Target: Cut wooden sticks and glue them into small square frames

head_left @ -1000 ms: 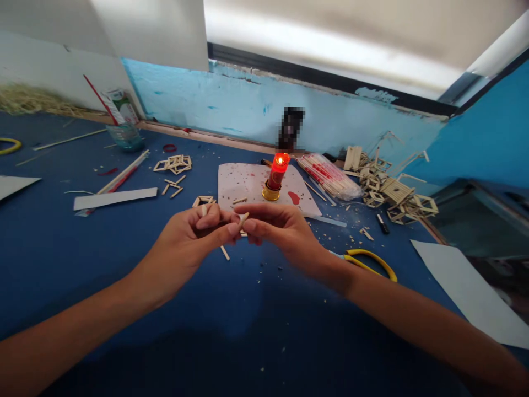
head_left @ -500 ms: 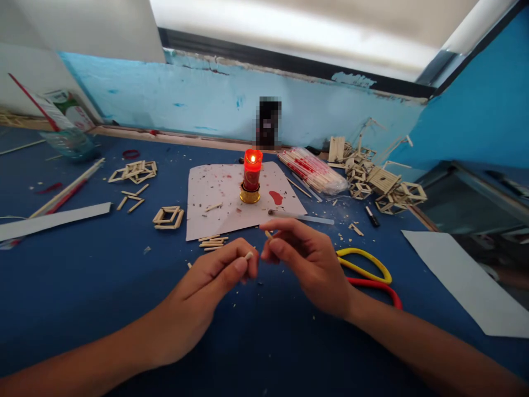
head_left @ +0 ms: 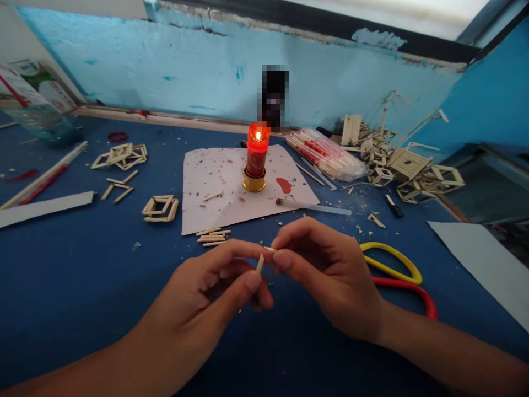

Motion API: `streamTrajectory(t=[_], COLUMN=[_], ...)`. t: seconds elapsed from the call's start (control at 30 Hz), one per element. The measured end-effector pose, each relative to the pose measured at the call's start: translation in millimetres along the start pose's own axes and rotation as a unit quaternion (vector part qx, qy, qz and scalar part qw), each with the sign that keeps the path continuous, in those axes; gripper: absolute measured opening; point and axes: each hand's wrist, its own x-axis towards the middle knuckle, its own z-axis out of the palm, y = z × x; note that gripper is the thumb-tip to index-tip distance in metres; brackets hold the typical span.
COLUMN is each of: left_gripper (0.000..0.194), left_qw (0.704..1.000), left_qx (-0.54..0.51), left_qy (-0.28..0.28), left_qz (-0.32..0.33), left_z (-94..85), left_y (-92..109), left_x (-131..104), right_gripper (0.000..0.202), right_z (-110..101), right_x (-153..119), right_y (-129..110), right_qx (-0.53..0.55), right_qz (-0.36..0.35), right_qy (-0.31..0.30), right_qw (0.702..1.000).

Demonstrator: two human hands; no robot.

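Observation:
Between the thumb and fingers of my left hand (head_left: pixel 225 292) is a short wooden stick (head_left: pixel 260 263), tilted up with its cut end showing. My right hand (head_left: pixel 326 275) pinches a second short stick (head_left: pixel 270 250), mostly hidden by the fingertips. The two hands meet at the fingertips above the blue table, and the sticks are close together; whether they touch I cannot tell. Just beyond my left hand lies a small pile of cut sticks (head_left: pixel 214 237). Past them a lit red candle (head_left: pixel 257 157) stands on a stained white sheet (head_left: pixel 223 207).
Scissors with yellow and red handles (head_left: pixel 397 263) lie beside my right wrist. A glue stick (head_left: pixel 318 208) rests on the sheet's edge. Stick frames (head_left: pixel 160 209) sit at left, a larger stick model (head_left: pixel 411 162) at right. Near it is a bag of sticks (head_left: pixel 326 154).
My hands have come together, and the stick in my left hand now points more upward. The right-hand stick has turned toward the left hand. The view has shifted lower and closer.

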Motion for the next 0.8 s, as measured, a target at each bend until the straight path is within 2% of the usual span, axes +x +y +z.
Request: streamTrajectory(t=[0.2, 0.37, 0.57, 0.8], left_gripper=[0.008, 0.013, 0.016, 0.009], left_qw=[0.999, 1.0, 1.0, 1.0], left_qx=[-0.037, -0.007, 0.001, 0.015], left_qy=[0.004, 0.002, 0.004, -0.017], left_qz=[-0.012, 0.008, 0.018, 0.015], left_z=[0.2, -0.2, -0.5, -2.2], left_y=[-0.8, 1.6, -1.5, -4.4], left_x=[3.4, 4.1, 3.4, 2.1], right_gripper=[0.006, 0.006, 0.007, 0.019], right_z=[3.3, 1.3, 1.3, 1.2], right_x=[-2.7, -2.6, -2.0, -2.8], right_y=[1.0, 1.3, 1.5, 3.2], right_qx=[0.028, 0.018, 0.031, 0.055], right_qz=[0.004, 0.02, 0.018, 0.021], right_qy=[-0.018, 0.006, 0.003, -0.009], right_qw=[0.999, 1.0, 0.999, 0.998])
